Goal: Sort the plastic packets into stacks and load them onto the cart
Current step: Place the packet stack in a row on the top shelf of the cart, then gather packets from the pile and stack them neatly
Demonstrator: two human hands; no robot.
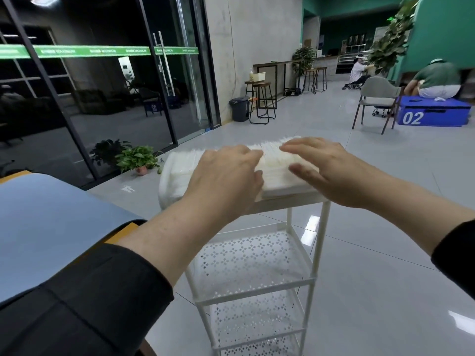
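A white cart (317, 255) with perforated shelves stands on the floor in front of me. Its top shelf carries stacks of white plastic packets (276, 163); one stack on the left (177, 165) lies flat, and the packets on the right fan out at the far edge. My left hand (226, 178) lies over the middle of the packets with its fingers bent down onto them. My right hand (323, 168) hovers over the right stack, fingers spread and nearly straight, fingertips touching the packet tops. The lower shelves (252, 258) hold nothing.
A blue-topped table (51, 219) with an orange edge is at my left. Potted plants (136, 158) sit by the glass doors. Further off are stools (261, 101), a bin (239, 109), a grey chair (377, 98), a blue box marked 02 (434, 114) and two people.
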